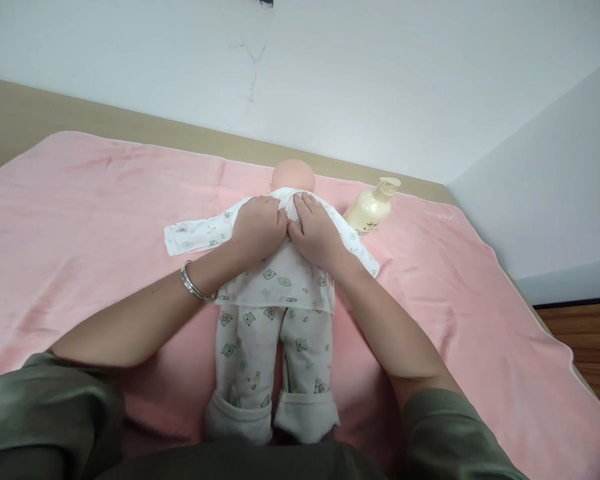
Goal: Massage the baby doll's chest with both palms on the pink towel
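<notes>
- Pink blanket (pixel 445 280) covers a tan surface (pixel 130 120) by a white wall (pixel 380 87).
- Left hand (pixel 260 230) and right hand (pixel 317 230) lie on the doll's shirt (pixel 280 287); whether pinching it, I can't tell.

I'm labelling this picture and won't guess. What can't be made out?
In the head view:
Doll's head: face turned from the camera.
Shirt: partly hidden by left hand and right hand.
Bottle: lettering too small; lower end behind sleeve.
Dark thing on wall: cut off by top edge.
</notes>
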A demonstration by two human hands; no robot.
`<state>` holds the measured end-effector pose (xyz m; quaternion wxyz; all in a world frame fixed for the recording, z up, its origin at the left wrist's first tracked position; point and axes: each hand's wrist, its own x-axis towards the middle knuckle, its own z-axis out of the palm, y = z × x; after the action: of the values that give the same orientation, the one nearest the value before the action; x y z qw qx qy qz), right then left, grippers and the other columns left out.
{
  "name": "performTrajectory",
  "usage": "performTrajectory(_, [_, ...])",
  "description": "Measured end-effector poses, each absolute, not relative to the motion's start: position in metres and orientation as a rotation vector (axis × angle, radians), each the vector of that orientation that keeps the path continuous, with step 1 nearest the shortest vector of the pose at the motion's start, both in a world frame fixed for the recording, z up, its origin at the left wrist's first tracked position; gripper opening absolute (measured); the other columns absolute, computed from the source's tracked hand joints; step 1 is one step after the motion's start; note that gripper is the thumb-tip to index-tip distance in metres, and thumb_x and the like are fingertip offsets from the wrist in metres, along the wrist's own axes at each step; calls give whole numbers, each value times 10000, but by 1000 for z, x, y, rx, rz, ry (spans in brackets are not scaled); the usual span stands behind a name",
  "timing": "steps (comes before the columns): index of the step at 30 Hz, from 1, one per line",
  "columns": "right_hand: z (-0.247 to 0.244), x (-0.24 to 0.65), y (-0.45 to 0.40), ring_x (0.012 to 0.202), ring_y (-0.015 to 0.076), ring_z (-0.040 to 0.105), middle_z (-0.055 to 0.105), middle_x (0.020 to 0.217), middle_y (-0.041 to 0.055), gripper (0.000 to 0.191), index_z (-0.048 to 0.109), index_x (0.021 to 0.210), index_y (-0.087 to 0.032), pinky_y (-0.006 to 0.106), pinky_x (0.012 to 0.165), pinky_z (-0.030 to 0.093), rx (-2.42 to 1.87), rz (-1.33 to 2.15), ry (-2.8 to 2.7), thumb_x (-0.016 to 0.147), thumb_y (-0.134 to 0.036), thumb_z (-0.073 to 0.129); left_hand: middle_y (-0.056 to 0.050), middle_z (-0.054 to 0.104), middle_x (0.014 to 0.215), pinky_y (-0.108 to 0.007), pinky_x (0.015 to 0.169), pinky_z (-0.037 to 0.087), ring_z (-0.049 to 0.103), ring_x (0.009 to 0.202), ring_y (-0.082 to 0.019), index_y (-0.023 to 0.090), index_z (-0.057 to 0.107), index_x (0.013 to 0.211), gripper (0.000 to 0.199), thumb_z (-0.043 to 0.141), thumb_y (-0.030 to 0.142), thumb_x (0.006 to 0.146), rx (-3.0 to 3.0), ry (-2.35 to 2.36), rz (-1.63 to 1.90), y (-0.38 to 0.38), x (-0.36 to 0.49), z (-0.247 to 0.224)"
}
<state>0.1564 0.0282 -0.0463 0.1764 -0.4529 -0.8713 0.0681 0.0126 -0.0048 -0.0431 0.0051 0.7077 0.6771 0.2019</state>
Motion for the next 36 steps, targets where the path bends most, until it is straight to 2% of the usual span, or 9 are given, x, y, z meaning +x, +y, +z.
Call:
performTrajectory(4, [-41, 156, 19, 1436, 339, 473, 541, 1487, 225, 534, 499, 1440, -12, 523, 1234, 378, -1304, 68, -2480, 1014, -304, 365, -157, 682, 913, -406, 796, 475, 640, 878, -281, 152, 603, 821, 305, 328, 213, 938, 2249, 2064, 638, -1, 8, -42])
performTrajectory(10, [-44, 145, -19, 1166, 347, 628, 668, 1222, 243, 431, 600, 1283, -21, 493, 1018, 521, -1287, -266, -2449, 1033, -238, 324, -177, 709, 1022, -429, 856, 497, 639, 931, -283, 116, 642, 954, 389, 282, 264, 964, 2186, 1990, 599, 17, -1, -48])
performTrajectory(12, [-45, 145, -18, 1186, 342, 626, 665, 1243, 242, 429, 603, 1288, -19, 485, 1035, 517, -1293, -252, -2451, 1025, -213, 325, -190, 705, 1027, -441, 879, 502, 644, 958, -295, 99, 652, 978, 405, 279, 256, 968, 2210, 2021, 583, 15, 1, -47])
performTrajectory(15, [-43, 150, 2, 1358, 326, 546, 606, 1401, 224, 452, 582, 1343, -18, 470, 1166, 449, -1335, -53, -2452, 1022, -207, 326, -216, 693, 1076, -475, 950, 498, 635, 1053, -325, 74, 661, 1041, 425, 277, 244, 980, 2300, 2048, 604, -1, 10, -47])
performTrajectory(19, [-40, 158, 29, 1464, 305, 450, 537, 1505, 195, 464, 575, 1359, -22, 447, 1254, 365, -1365, 160, -2451, 1035, -243, 328, -298, 594, 1344, -541, 1105, 425, 535, 1295, -386, -21, 594, 1258, 458, 306, 189, 971, 2441, 2046, 634, -22, 24, -53])
performTrajectory(22, [-42, 157, 25, 1485, 331, 417, 499, 1526, 236, 521, 509, 1421, 31, 481, 1271, 328, -1369, 92, -2470, 1044, -244, 277, -287, 549, 1428, -531, 1154, 397, 491, 1367, -377, -19, 559, 1320, 475, 303, 183, 974, 2440, 2007, 611, -21, 24, -55])
performTrajectory(27, [-49, 148, -9, 1415, 362, 499, 548, 1469, 262, 522, 500, 1450, 19, 507, 1218, 385, -1342, -117, -2430, 1036, -232, 307, -227, 636, 1311, -504, 1048, 477, 587, 1230, -337, 59, 603, 1226, 456, 248, 221, 990, 2298, 1957, 663, 5, 6, -52])
performTrajectory(31, [-49, 148, -7, 1395, 316, 528, 604, 1432, 196, 469, 598, 1368, -74, 476, 1186, 434, -1284, -86, -2383, 1022, -248, 334, -229, 668, 1169, -514, 999, 478, 604, 1148, -339, 103, 633, 1088, 435, 228, 209, 972, 2307, 1956, 676, 4, 5, -53])
performTrajectory(36, [-43, 161, 30, 1366, 283, 551, 615, 1438, 136, 434, 624, 1305, -120, 453, 1151, 470, -1341, 199, -2336, 1003, -250, 340, -300, 532, 1425, -580, 1158, 361, 461, 1381, -403, 5, 556, 1299, 480, 282, 225, 973, 2362, 1979, 701, -22, 23, -55])
